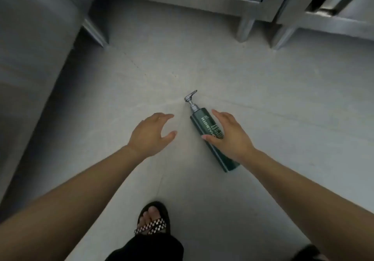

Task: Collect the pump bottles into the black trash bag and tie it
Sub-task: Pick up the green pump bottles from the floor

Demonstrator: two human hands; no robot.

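A dark green pump bottle (202, 123) with a grey pump head lies on its side on the pale floor, pump pointing away from me. My right hand (228, 135) hovers over the bottle's middle, fingers spread and empty, covering part of its label. My left hand (150, 134) is open to the left of the bottle, a short gap from it, thumb and fingers curved. No black trash bag is in view.
Stainless steel cabinets on legs (245, 28) stand along the far side, and a steel unit (30, 58) lines the left. My foot in a black sandal (153, 220) is on the floor near the bottom of the view.
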